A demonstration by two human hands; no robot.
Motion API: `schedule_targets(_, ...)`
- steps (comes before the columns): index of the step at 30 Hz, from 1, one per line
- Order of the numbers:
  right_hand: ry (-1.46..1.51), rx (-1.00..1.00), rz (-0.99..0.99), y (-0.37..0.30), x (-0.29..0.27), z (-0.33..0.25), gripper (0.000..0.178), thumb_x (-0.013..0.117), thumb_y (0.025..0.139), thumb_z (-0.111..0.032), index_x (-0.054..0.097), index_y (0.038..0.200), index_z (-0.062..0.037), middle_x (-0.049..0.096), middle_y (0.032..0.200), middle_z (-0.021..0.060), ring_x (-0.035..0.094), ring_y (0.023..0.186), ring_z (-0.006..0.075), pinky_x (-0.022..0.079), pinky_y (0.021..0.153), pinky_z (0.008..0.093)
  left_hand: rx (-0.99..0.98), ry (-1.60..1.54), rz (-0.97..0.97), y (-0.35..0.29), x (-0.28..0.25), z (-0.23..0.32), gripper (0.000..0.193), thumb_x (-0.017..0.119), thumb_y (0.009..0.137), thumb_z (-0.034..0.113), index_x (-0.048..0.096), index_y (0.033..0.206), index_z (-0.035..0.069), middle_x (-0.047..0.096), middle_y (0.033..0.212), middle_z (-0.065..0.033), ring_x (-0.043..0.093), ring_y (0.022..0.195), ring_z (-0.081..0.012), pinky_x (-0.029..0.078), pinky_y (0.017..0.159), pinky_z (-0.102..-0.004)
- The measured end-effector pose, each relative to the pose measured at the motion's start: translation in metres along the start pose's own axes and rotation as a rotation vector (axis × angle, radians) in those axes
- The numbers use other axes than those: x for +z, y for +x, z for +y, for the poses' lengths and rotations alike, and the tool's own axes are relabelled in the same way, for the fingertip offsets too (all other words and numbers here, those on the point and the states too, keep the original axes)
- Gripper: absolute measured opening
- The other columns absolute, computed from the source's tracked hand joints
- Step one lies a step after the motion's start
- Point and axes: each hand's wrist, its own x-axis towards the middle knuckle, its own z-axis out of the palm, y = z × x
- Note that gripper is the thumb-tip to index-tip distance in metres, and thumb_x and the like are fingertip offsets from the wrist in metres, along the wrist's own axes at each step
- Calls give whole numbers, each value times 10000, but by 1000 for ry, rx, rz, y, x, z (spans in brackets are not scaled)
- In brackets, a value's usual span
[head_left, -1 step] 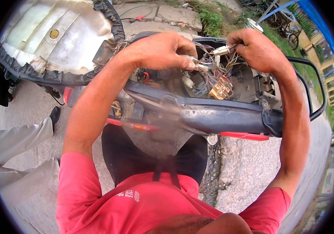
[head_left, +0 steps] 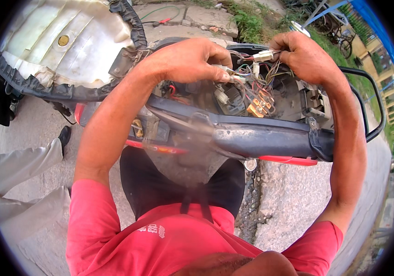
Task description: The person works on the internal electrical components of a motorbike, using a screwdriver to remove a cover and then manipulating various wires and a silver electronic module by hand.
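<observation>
Done: seat (head_left: 91, 55) open, bay (head_left: 290, 97) exposed. Near the bay's far edge, left hand (head_left: 190, 60) pinches a pale connector (head_left: 237, 79), right hand (head_left: 307, 59) pinches wires (head_left: 276, 56) beside a white plug (head_left: 263, 55) — mating unclear. Seemingly left: wire bundle (head_left: 265, 85) lies loose, untucked.

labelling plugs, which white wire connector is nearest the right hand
The uppermost white wire connector, left of the right hand; the other white connectors sit lower, farther left.

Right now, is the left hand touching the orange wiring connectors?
Apart: the head view shows a clear gap between the left hand and the orange wiring connectors, lower right.
</observation>
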Motion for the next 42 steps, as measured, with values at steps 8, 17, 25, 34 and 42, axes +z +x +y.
schedule_targets(8,510,284,-116,8,1,20,85,642,956,-102,697,1000,-54,732,940,11,556,766,62,417,693,253,-36,73,21,-4,-3,8,373,757,942,334,734,1155,29,736,963,-109,671,872,-201,530,806,-377)
schedule_targets(17,697,229,-162,4,-3,15,159,655,926,-127,738,1016,-27,743,1017,40,652,889,113,514,833,273,51,153,92,-4,0,-3,404,758,926,341,729,1168,18,735,986,-144,683,908,-259,532,828,-400)
schedule_targets(25,646,229,-137,0,-6,8,338,622,923,-124,752,1206,8,779,1064,67,686,938,138,534,861,288,2,135,86,-7,-1,5,414,756,919,319,724,1197,13,741,1024,-161,681,950,-283,530,866,-409)
schedule_targets(34,474,156,-126,-5,-10,-4,406,693,915,-260,767,1229,-14,781,1063,75,692,928,151,542,844,315,54,152,72,-5,0,-1,387,760,923,292,729,1191,14,737,1043,-148,679,949,-273,532,863,-403)
schedule_targets(42,332,-3,-120,0,2,-5,334,686,979,-260,772,1129,25,759,943,80,671,848,168,546,808,352,233,145,1,-8,3,-11,362,788,924,288,742,1149,7,704,1044,-134,667,971,-292,532,862,-408)
